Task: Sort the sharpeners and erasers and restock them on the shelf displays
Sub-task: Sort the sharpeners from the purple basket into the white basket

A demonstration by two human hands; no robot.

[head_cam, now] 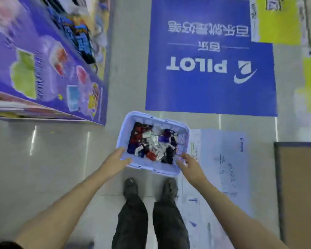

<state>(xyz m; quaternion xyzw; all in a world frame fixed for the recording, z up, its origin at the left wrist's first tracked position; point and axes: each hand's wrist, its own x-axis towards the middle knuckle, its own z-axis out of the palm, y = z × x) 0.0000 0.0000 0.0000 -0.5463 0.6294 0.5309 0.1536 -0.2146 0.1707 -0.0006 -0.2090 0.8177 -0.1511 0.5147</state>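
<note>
A pale lilac plastic basket (184,139) sits low over the floor in front of my feet. It holds a jumble of small red, white, dark blue and black packets (152,143), too blurred to tell sharpeners from erasers. My left hand (118,159) is at the basket's near left corner, thumb over the rim and fingers along the left wall. My right hand (188,163) reaches the near right corner, fingertips touching the rim; its grip is not plain.
A purple display unit (48,69) with stocked shelves runs along the left. A big blue PILOT floor sticker (210,60) lies ahead, a pale printed sticker (223,168) at right, and a brown panel (300,191) at far right. My shoes (149,187) stand just behind the basket.
</note>
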